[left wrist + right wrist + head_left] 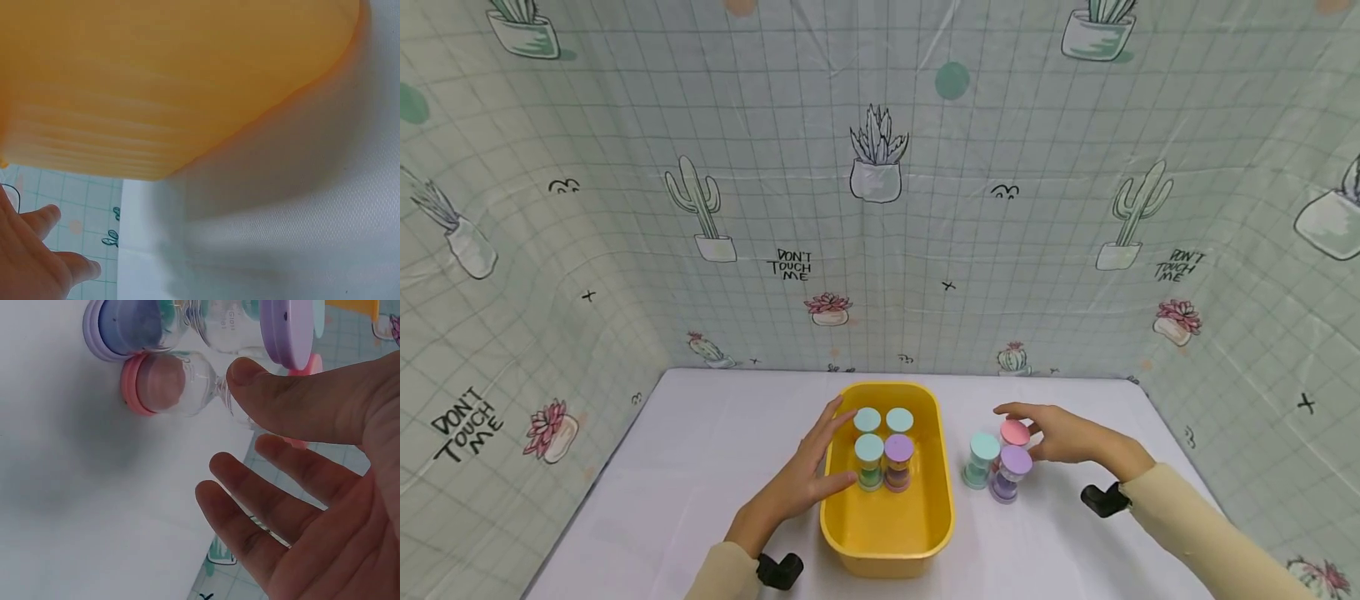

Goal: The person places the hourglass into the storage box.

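Head view looks forward-down from above; 2 wrist views, close in, share its yellow tub (887, 529).

Yellow bin (175, 75) fills the view from 9 through 12 to about 1 o'clock, smooth wall with faint parallel ridges near 9, its outer face throwing a soft shadow (250, 178) onto the white table (312, 231) between 2 and 6. Left hand (34, 253) at 8, cropped by the frame edge, two digits extended toward 3, gap visible between them and the bin. Pale gridded cloth (87, 194) with dark squiggles behind the fingertips, beyond the table edge at 7.
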Demonstrator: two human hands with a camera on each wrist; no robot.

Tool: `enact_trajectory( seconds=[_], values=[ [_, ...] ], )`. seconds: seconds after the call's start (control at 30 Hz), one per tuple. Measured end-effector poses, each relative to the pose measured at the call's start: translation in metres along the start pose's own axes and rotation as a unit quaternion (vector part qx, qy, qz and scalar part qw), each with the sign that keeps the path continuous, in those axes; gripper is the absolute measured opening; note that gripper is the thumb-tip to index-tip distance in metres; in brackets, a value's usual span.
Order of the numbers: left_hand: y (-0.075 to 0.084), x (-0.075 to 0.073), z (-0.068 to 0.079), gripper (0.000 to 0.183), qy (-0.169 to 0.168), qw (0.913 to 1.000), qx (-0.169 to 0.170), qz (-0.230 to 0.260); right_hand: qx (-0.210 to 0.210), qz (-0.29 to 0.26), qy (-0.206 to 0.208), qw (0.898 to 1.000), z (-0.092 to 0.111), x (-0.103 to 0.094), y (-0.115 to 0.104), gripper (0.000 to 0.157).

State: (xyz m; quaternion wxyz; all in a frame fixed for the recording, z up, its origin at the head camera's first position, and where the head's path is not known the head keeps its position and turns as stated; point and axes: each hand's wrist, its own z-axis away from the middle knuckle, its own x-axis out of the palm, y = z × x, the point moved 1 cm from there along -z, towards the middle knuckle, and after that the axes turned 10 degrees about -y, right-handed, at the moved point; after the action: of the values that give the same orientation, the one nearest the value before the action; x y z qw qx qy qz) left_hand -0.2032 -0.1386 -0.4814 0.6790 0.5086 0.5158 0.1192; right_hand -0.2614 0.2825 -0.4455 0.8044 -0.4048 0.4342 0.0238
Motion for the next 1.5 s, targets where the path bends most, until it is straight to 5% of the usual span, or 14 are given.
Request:
enact_trajectory(
  seconds=[0.4, 0.8, 1.07, 1.5],
  values=[
    [0.0, 0.0, -0.002, 0.085, 0.0, 1.0, 0.002, 0.001, -0.021, 0.057, 0.01, 0.998, -0.01, -0.005, 0.0, 0.041],
    [0.0, 0.001, 0.0, 0.085, -0.001, 1.0, -0.003, 0.002, -0.004, 0.05, 0.051, 0.997, -0.021, -0.01, 0.005, 0.039],
    [-0.001, 0.0, 0.0, 0.084, 0.001, 1.0, -0.004, 0.001, 0.009, 0.004, 0.054, 0.999, -0.026, -0.009, 0.006, 0.057],
    [0.0, 0.0, 0.0, 0.084, 0.007, 0.9998, 0.017, 0.005, 0.044, 0.033, 0.067, 0.996, -0.031, -0.006, 0.008, 0.034]
  ],
)
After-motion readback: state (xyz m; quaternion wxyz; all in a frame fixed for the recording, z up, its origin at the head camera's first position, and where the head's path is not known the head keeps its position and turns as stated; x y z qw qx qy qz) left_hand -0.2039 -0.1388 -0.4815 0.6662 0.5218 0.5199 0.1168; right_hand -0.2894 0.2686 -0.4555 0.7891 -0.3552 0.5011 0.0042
